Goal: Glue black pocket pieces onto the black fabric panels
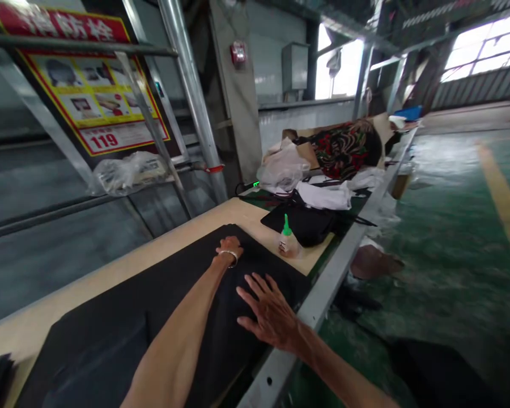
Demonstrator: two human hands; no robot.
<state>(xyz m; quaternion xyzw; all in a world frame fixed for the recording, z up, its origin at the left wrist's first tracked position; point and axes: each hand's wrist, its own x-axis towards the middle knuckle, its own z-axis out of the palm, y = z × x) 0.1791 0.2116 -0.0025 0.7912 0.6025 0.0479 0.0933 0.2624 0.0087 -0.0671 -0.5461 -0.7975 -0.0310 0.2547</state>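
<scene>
A: What lies nearest?
B: The black sheet [165, 289], laid over the tan board [242, 211], beneath both forearms
A: And the right hand [272, 317]?
B: Palm down on the sheet near its right edge, fingers fanned wide, gripping nothing, with the metal rail [335, 281] just beside
A: Where's the left hand [230, 245]?
B: Farther out, on the sheet near its far edge, a bracelet [229, 253] at the wrist; the fingers are bent, and I can't tell whether they pinch anything
A: So the sheet sits under both?
B: Yes, below the right palm and the left fingers, reaching back along the board
A: What comes past it?
B: The bottle [289, 245], green-tipped and upright; then a black pile [312, 222], white cloth [325, 195], a plastic bag [284, 165] and patterned cloth [344, 148] beyond
</scene>
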